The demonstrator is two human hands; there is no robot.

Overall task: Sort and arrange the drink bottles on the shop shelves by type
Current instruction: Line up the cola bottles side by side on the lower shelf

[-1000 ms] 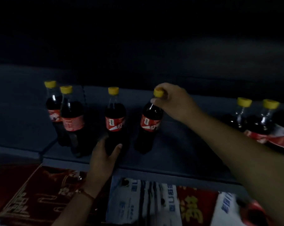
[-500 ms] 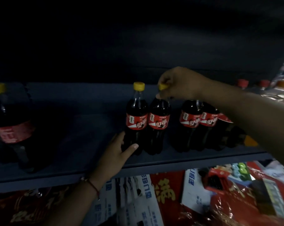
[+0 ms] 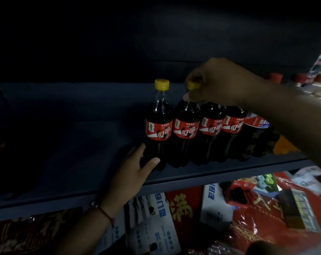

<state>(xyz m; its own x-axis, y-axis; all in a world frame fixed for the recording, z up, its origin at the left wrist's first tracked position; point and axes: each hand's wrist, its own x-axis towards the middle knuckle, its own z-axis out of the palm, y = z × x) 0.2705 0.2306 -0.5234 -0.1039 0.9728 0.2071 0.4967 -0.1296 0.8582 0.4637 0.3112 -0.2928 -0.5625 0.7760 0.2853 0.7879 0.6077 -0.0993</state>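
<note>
Several dark cola bottles with red labels and yellow caps stand side by side on a dim grey shelf [image 3: 82,137]. My right hand [image 3: 220,81] pinches the yellow cap of the second cola bottle [image 3: 185,129] from above. My left hand [image 3: 132,172] rests at the base of the leftmost cola bottle [image 3: 158,126], thumb and fingers spread on either side of it. Two more cola bottles [image 3: 210,127] stand close against the right, with a larger dark bottle with a blue-edged label [image 3: 257,124] beyond them.
Red-capped bottles [image 3: 275,78] and orange drinks stand at the far right of the shelf. Below the shelf edge [image 3: 211,177] lie red packets [image 3: 257,227] and white-blue boxes [image 3: 161,218]. The shelf's left part is dark and bare.
Both hands slid their bottles rightward along the shelf, until the held bottles closed up against the group of colas on the right. The view panned right too.
</note>
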